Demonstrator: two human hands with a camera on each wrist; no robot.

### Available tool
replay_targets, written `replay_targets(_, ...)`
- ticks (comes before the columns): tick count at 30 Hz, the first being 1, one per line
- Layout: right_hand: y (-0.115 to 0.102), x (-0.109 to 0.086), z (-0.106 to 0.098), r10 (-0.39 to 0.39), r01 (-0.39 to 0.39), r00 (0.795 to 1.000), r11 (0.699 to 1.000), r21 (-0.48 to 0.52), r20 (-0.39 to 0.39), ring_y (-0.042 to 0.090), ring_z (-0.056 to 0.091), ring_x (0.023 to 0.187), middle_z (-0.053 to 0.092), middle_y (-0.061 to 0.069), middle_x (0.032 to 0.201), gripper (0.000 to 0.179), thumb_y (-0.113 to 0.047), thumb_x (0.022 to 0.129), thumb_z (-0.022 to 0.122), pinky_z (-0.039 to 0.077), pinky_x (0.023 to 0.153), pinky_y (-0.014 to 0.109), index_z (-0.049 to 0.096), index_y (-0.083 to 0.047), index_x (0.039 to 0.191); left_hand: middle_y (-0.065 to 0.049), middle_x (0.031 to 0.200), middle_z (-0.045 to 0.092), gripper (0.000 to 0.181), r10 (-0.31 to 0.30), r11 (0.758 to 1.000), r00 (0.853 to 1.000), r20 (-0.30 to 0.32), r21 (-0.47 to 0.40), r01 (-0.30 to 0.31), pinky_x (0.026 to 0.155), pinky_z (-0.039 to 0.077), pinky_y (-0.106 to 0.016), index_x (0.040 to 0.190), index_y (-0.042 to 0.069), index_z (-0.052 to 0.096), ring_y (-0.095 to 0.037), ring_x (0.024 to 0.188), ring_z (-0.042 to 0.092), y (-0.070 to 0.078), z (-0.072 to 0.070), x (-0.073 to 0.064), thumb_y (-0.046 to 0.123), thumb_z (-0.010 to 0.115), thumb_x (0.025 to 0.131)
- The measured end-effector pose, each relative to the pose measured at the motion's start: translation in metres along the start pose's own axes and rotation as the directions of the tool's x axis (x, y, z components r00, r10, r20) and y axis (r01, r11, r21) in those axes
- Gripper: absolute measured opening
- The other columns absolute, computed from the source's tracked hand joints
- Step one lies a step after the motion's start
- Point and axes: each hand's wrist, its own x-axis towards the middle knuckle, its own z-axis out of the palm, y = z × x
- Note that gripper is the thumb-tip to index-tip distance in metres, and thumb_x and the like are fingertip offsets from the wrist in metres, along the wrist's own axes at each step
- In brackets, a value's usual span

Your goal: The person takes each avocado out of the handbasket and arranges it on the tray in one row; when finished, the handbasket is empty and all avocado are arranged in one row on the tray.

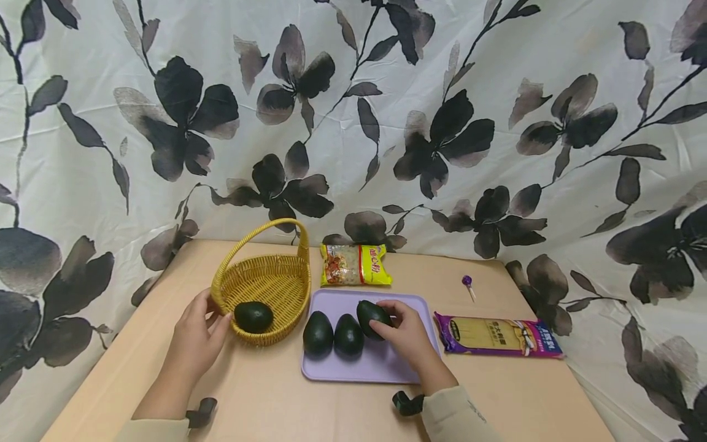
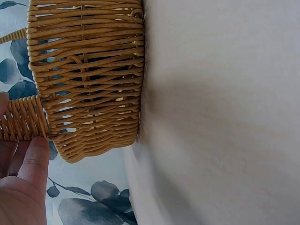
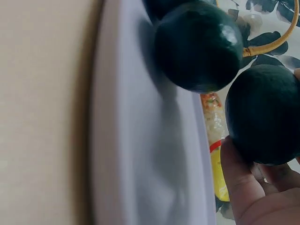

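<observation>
My left hand (image 1: 194,337) grips the yellow wicker basket (image 1: 282,282) on its left side. The left wrist view has thumb and fingers around the foot of the basket handle (image 2: 23,117). One dark green avocado (image 1: 253,317) lies inside the basket, near its front. Over the lilac tray (image 1: 359,369), my right hand (image 1: 411,334) holds an avocado (image 1: 371,318) between thumb and fingers. In the right wrist view this held avocado (image 3: 265,115) appears raised above the tray's surface. Two more avocados, one on the left (image 1: 318,334) and another (image 1: 348,337) beside it, rest on the tray.
Behind the tray lies a yellow-and-clear food packet (image 1: 356,265). To its right are a purple lollipop (image 1: 467,283) and a long purple pasta packet (image 1: 499,336). Floral cloth (image 1: 353,141) hangs behind the table (image 1: 265,393). The basket's tall handle (image 1: 248,240) arches above it.
</observation>
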Motion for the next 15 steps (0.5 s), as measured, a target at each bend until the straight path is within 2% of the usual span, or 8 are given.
replay_targets(7, 0.009, -0.006, -0.003, 0.011, -0.012, 1.0, 0.999, -0.046, -0.019, 0.02, 0.067, 0.094, 0.07, 0.005, 0.118, 0.042, -0.028, 0.083, 0.087, 0.057, 0.088, 0.031, 0.07, -0.017, 0.12, -0.02, 0.128, 0.055, 0.059, -0.003, 1.0, 1.0, -0.006, -0.019, 0.002, 0.095, 0.056, -0.044, 0.144, -0.002, 0.042, -0.04, 0.119, 0.06, 0.002, 0.0, 0.0, 0.0, 0.071, 0.093)
replay_targets(11, 0.014, -0.009, -0.003, 0.021, -0.024, 0.999, 0.998, -0.057, -0.039, 0.02, 0.066, 0.092, 0.071, 0.004, 0.115, 0.042, -0.027, 0.081, 0.088, 0.056, 0.087, 0.03, 0.071, -0.016, 0.118, -0.02, 0.127, 0.056, 0.059, 0.006, 1.0, 1.0, -0.013, -0.024, -0.006, 0.095, 0.056, -0.044, 0.144, -0.002, 0.042, -0.04, 0.118, 0.06, 0.002, -0.001, 0.0, -0.001, 0.072, 0.093)
replay_targets(15, 0.02, -0.011, -0.002, 0.014, -0.017, 0.999, 0.998, -0.06, -0.048, 0.019, 0.065, 0.099, 0.072, 0.003, 0.113, 0.041, -0.024, 0.081, 0.088, 0.056, 0.093, 0.033, 0.071, -0.014, 0.117, -0.021, 0.127, 0.056, 0.059, 0.012, 1.0, 1.0, -0.019, -0.027, -0.012, 0.094, 0.056, -0.044, 0.144, -0.002, 0.043, -0.04, 0.118, 0.06, 0.001, -0.001, 0.0, -0.001, 0.071, 0.092)
